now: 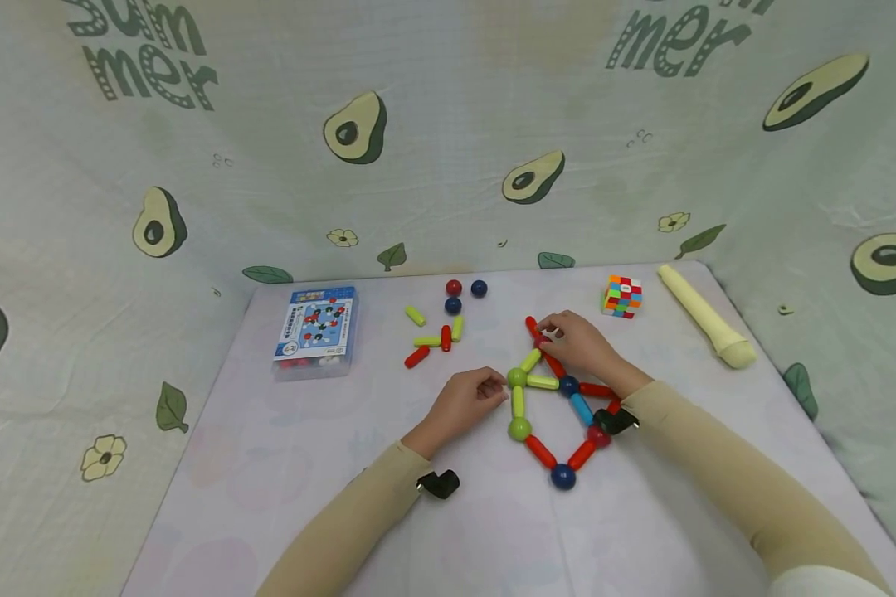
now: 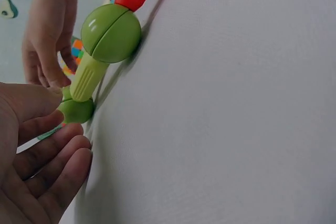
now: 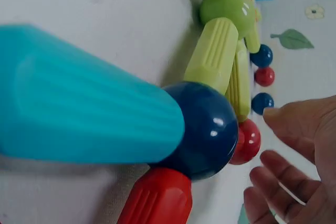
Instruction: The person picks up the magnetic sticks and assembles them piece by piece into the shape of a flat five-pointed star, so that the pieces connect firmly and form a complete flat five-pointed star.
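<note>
A structure of coloured rods and balls lies on the table. My left hand [image 1: 469, 402] is at its left side, fingertips at or very close to a green ball [image 1: 518, 377]; contact is unclear. In the left wrist view its fingers [image 2: 68, 169] are spread and loosely bent, with that ball just beyond them. My right hand [image 1: 584, 344] hovers by the red ball [image 3: 248, 141] at the structure's far end, thumb and fingers apart. From this ball run red rods and a yellow-green rod [image 1: 530, 360]. A dark blue ball [image 3: 205, 129] joins a light blue rod [image 3: 89, 103] nearer the right wrist.
Loose red and yellow-green rods [image 1: 427, 341] lie left of the structure, with a red ball [image 1: 454, 287] and two dark blue balls behind. A boxed set [image 1: 316, 333] stands at left. A puzzle cube [image 1: 622, 297] and a pale yellow baton-like object [image 1: 705, 317] are at back right.
</note>
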Demonstrator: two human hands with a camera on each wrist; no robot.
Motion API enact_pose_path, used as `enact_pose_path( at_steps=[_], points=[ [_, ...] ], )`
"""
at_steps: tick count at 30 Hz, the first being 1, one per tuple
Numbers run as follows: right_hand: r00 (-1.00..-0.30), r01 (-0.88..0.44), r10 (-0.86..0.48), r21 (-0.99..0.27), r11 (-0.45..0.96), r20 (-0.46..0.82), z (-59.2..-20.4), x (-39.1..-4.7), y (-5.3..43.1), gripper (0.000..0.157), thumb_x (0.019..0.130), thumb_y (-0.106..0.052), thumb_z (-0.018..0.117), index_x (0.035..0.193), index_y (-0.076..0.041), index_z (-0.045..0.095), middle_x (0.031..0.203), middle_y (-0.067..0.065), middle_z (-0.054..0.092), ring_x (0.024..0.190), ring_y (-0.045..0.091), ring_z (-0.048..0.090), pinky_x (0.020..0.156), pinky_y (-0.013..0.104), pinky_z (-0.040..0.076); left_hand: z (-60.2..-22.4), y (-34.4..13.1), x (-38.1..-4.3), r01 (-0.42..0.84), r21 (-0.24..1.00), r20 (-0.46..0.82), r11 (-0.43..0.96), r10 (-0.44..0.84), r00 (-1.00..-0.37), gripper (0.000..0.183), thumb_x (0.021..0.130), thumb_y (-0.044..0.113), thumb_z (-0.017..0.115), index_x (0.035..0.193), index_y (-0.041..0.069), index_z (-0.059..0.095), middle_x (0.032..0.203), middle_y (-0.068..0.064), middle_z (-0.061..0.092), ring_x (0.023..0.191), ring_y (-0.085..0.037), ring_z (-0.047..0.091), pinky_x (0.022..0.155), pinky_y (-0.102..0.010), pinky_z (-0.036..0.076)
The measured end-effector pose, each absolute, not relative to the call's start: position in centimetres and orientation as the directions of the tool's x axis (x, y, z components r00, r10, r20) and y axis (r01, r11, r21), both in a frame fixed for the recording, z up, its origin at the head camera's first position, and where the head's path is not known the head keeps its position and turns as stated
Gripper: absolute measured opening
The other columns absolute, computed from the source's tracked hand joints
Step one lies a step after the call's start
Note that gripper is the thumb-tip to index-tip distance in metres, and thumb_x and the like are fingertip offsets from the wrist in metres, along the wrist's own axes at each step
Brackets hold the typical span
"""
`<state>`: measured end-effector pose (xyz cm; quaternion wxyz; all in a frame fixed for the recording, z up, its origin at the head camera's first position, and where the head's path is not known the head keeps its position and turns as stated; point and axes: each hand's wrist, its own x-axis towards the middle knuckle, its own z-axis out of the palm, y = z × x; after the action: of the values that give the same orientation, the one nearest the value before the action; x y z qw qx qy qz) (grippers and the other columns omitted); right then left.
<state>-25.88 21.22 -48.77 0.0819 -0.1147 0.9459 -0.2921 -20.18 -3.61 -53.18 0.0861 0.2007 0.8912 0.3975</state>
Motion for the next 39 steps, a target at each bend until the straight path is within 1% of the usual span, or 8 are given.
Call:
enact_pose_path(
  at_steps=[5,9,13,18,24,31,34,39],
  points=[
    [-0.956,-0.209,-0.286,-0.544,0.813,-0.06,-48.4,-25.5,20.3,0.037,0.096,-0.019,0.071,0.129,-0.004,0.064,0.122,0.017,0.059,0.109,0.033,0.058,0.089,0.045,0.055,-53.3,-3.9,-21.0,0.265,0.741,-0.005,0.617,0.4,-0.917,0.019,0.096,0.027,0.073,0.112,0.017,0.072,0.09,0.012,0.067,0.08,-0.001,0.061,0.074,-0.019,0.052],
    [-0.971,-0.129,-0.219,-0.555,0.822,-0.098,-48.6,-26.4,20.1,0.042,0.1,-0.025,0.066,0.135,-0.004,0.058,0.124,0.018,0.058,0.111,0.033,0.058,0.091,0.046,0.055,-53.2,-4.1,-21.6,0.257,0.733,-0.004,0.629,0.382,-0.924,0.019,0.097,0.027,0.073,0.113,0.017,0.071,0.091,0.011,0.067,0.082,-0.003,0.06,0.076,-0.02,0.052],
    [-0.963,-0.037,-0.185,-0.588,0.808,-0.194,-49.2,-27.8,20.0,0.045,0.102,-0.03,0.062,0.137,-0.003,0.054,0.125,0.019,0.062,0.109,0.033,0.06,0.092,0.043,0.055,-53.4,-4.2,-22.0,0.242,0.725,-0.017,0.645,0.367,-0.93,0.019,0.097,0.028,0.072,0.113,0.017,0.071,0.092,0.01,0.067,0.083,-0.004,0.06,0.077,-0.02,0.052],
    [-0.951,0.026,-0.149,-0.551,0.834,-0.27,-49.4,-28.8,19.4,0.049,0.1,-0.032,0.065,0.132,0.003,0.055,0.125,0.022,0.064,0.1,0.03,0.062,0.084,0.036,0.056,-53.6,-4.3,-22.1,0.238,0.728,-0.014,0.643,0.361,-0.932,0.019,0.097,0.028,0.072,0.112,0.017,0.072,0.091,0.01,0.068,0.082,-0.004,0.061,0.077,-0.021,0.052],
    [-0.964,0.039,-0.108,-0.529,0.848,-0.244,-49.7,-29.4,18.8,0.038,0.098,-0.025,0.065,0.124,0.003,0.06,0.112,0.019,0.067,0.083,0.025,0.061,0.067,0.026,0.053,-53.9,-4.6,-22.2,0.239,0.733,-0.003,0.636,0.355,-0.935,0.017,0.097,0.027,0.072,0.111,0.017,0.072,0.091,0.011,0.068,0.081,-0.002,0.061,0.076,-0.02,0.052],
    [-0.973,-0.016,-0.133,-0.518,0.855,-0.19,-50.4,-29.6,18.8,0.03,0.099,-0.016,0.062,0.124,0.0,0.061,0.109,0.018,0.065,0.084,0.026,0.06,0.074,0.034,0.054,-54.2,-4.1,-22.0,0.281,0.737,0.026,0.615,0.39,-0.921,0.022,0.096,0.026,0.074,0.116,0.016,0.072,0.091,0.011,0.069,0.08,0.0,0.061,0.075,-0.019,0.052],
    [-0.977,-0.027,-0.13,-0.506,0.862,-0.169,-50.5,-29.7,19.0,0.029,0.098,-0.016,0.064,0.122,0.0,0.061,0.106,0.017,0.063,0.086,0.027,0.059,0.075,0.035,0.053,-54.2,-3.5,-21.9,0.313,0.722,0.042,0.617,0.413,-0.91,0.026,0.095,0.026,0.074,0.119,0.016,0.072,0.091,0.011,0.069,0.079,0.001,0.061,0.074,-0.017,0.051],
    [-0.973,-0.054,-0.165,-0.538,0.841,-0.161,-50.4,-29.5,18.9,0.03,0.099,-0.017,0.066,0.124,-0.002,0.06,0.108,0.016,0.065,0.083,0.026,0.061,0.076,0.035,0.055,-54.0,-3.1,-21.5,0.322,0.719,0.048,0.616,0.419,-0.907,0.027,0.095,0.025,0.075,0.12,0.017,0.073,0.091,0.011,0.069,0.079,0.002,0.061,0.073,-0.018,0.05]
  ],
)
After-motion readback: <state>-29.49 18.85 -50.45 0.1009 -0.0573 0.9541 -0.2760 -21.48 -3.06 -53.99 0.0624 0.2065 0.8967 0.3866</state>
